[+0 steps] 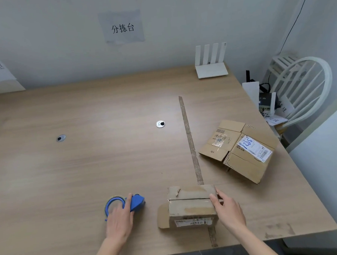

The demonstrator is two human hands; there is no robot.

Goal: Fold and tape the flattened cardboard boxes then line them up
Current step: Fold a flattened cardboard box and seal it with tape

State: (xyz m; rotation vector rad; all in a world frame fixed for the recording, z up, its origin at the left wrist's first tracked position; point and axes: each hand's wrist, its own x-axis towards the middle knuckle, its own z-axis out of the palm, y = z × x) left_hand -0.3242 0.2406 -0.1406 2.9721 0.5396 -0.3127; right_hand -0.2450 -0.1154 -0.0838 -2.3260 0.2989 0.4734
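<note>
A small folded cardboard box [189, 204] stands near the table's front edge, its two top flaps meeting in a seam, one side flap sticking out at the left. My right hand [226, 208] presses on the box's right top corner, fingers spread over the flap. My left hand [119, 217] lies on a blue tape dispenser [136, 202] with its roll of tape, left of the box; the fingers rest over it without a visible closed grip. A flattened cardboard box [239, 149] with a white shipping label lies at the right side of the table.
A strip of brown tape [191, 143] runs along the wooden table [88, 170] from the middle to the front edge. Two cable holes [160, 124] sit mid-table. A white router [211, 66] stands at the back right. A white chair [306, 89] holds clutter beyond the right edge.
</note>
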